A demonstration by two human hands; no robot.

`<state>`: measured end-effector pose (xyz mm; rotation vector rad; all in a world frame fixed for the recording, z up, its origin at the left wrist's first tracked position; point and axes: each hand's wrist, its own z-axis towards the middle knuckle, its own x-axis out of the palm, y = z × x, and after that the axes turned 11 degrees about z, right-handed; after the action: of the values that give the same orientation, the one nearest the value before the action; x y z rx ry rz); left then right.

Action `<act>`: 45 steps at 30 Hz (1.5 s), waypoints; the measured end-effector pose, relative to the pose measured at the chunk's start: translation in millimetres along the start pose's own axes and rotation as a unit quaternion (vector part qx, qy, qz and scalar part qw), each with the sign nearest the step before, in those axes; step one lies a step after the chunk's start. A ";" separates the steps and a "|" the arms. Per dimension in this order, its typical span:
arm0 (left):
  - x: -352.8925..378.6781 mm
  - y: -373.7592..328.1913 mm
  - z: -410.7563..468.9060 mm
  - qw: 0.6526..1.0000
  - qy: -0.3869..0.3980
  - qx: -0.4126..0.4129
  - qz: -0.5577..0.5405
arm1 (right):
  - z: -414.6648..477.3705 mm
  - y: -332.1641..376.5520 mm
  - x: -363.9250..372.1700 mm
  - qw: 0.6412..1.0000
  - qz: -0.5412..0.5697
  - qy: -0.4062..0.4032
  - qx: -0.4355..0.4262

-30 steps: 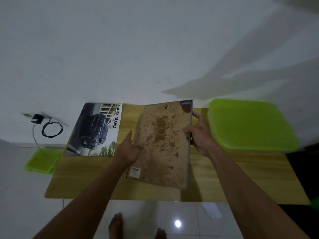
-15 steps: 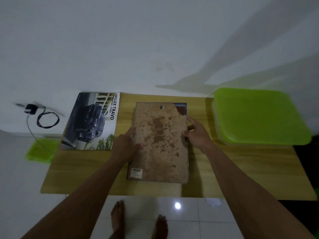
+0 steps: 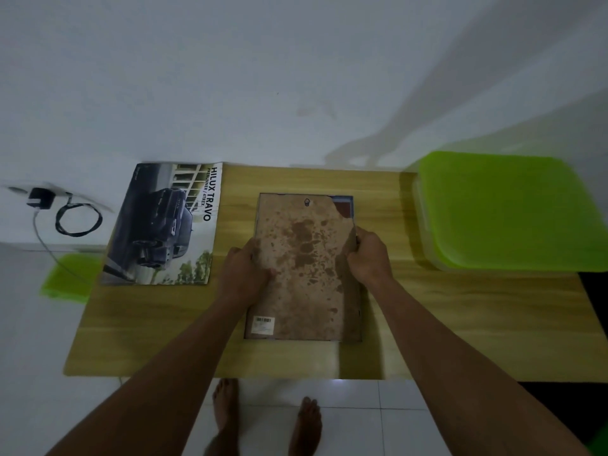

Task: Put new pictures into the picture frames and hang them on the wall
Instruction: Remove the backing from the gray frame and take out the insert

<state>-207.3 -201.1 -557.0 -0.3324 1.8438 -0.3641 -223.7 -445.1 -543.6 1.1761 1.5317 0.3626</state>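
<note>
A person stands barefoot at a low wooden table (image 3: 460,317) set against a white wall, bending over a picture frame (image 3: 306,268) that lies face down near the middle of the tabletop, its stained brown backing board turned up. The left hand (image 3: 241,273) grips the frame's left edge with curled fingers resting on the backing; the right hand (image 3: 370,255) curls round the right edge opposite. A small metal hanger (image 3: 307,202) sits at the far end of the backing, a barcode sticker (image 3: 263,324) at the near left corner. A truck poster (image 3: 164,225) lies flat just left of the frame, apart from it. A green-lidded box (image 3: 503,212) stands on the table's right end. A black charger (image 3: 39,199) with a looped cable hangs on the wall to the left.
</note>
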 end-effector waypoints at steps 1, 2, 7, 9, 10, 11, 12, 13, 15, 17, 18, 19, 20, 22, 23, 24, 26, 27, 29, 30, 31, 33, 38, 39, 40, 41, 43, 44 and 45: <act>0.1 -0.1 -0.2 1.000 -0.001 0.001 0.003 | 0.6 -1.0 1.1 1.000 -0.014 0.000 0.001; -0.2 -0.1 -0.9 1.000 -0.003 0.006 0.000 | 0.1 -0.3 1.1 0.999 -0.032 0.002 -0.003; -8.2 2.4 -31.2 0.997 -0.032 0.039 0.055 | -1.1 10.2 -5.4 0.989 -0.127 0.049 -0.057; -7.6 3.7 -62.1 0.995 -0.044 0.062 0.063 | 6.6 14.5 -7.0 0.979 -0.173 0.073 -0.079; -5.1 6.7 -76.5 0.995 -0.030 0.063 0.067 | 11.9 16.1 -6.9 0.973 -0.198 0.083 -0.085; -2.1 10.9 -87.1 0.995 -0.006 0.059 0.083 | 17.6 17.8 -6.6 0.967 -0.219 0.092 -0.087; 2.1 16.2 -93.8 0.993 0.021 0.054 0.099 | 22.6 19.6 -6.7 0.963 -0.234 0.098 -0.086; 7.1 21.7 -97.0 0.992 0.038 0.050 0.109 | 27.5 20.5 -6.6 0.961 -0.243 0.102 -0.084; 13.9 28.0 -96.6 0.992 0.061 0.047 0.103 | 34.1 22.4 -7.5 0.959 -0.249 0.109 -0.077; 15.2 26.1 -95.2 0.991 0.076 0.052 0.096 | 37.6 24.3 -7.9 0.961 -0.243 0.109 -0.072; 15.8 24.8 -95.4 0.991 0.076 0.056 0.096 | 38.6 24.9 -7.5 0.963 -0.236 0.108 -0.071; 16.3 24.0 -95.6 0.991 0.076 0.059 0.096 | 39.2 25.0 -6.3 0.965 -0.227 0.106 -0.074; 16.7 24.0 -95.5 0.990 0.077 0.062 0.098 | 39.3 26.0 -5.3 0.968 -0.215 0.105 -0.075; 18.5 27.2 -94.0 0.988 0.083 0.069 0.111 | 39.6 28.9 -3.9 0.977 -0.177 0.099 -0.064; 20.0 28.9 -92.7 0.986 0.084 0.073 0.120 | 40.3 30.3 -4.0 0.982 -0.157 0.094 -0.056; 21.4 30.5 -91.3 0.985 0.082 0.079 0.132 | 41.2 31.6 -4.8 0.985 -0.141 0.090 -0.047; 24.9 32.8 -88.3 0.981 0.075 0.091 0.156 | 43.5 33.5 -7.1 0.990 -0.110 0.082 -0.032; 26.6 33.6 -86.6 0.980 0.072 0.094 0.160 | 44.5 34.9 -8.6 0.993 -0.089 0.079 -0.025; 27.7 34.6 -84.0 0.979 0.071 0.094 0.165 | 43.9 37.4 -11.8 0.996 -0.047 0.071 -0.013; 27.7 35.3 -84.2 0.978 0.071 0.092 0.172 | 42.6 38.9 -13.3 0.997 -0.029 0.067 -0.011; 28.1 36.1 -84.5 0.977 0.071 0.090 0.181 | 41.1 40.4 -15.2 0.998 -0.013 0.066 -0.011; 28.0 37.1 -85.9 0.976 0.071 0.087 0.188 | 37.6 42.4 -19.6 0.996 0.062 0.069 -0.002; 22.6 32.9 -86.7 0.975 0.083 0.074 0.193 | 24.4 41.7 -31.8 0.964 0.235 0.121 0.029; 21.4 30.5 -87.5 0.978 0.083 0.068 0.182 | 22.9 40.1 -32.8 0.961 0.241 0.135 0.032; 19.4 27.3 -88.2 0.981 0.078 0.061 0.165 | 21.4 39.0 -33.4 0.957 0.247 0.145 0.038; 17.8 23.7 -88.1 0.986 0.069 0.050 0.144 | 20.5 37.0 -33.8 0.955 0.251 0.152 0.044; 16.0 19.1 -82.9 0.995 0.023 0.028 0.092 | 19.7 32.5 -33.7 0.951 0.263 0.153 0.050; 14.5 18.2 -77.9 0.997 -0.008 0.019 0.070 | 19.2 31.2 -33.9 0.949 0.271 0.152 0.051; 11.2 17.0 -72.5 0.998 -0.029 0.010 0.058 | 19.5 29.6 -33.5 0.946 0.280 0.151 0.053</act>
<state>-280.7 -184.3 -553.3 -0.2180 1.7922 -0.2894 -196.4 -465.8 -508.9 1.7011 1.4610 0.8827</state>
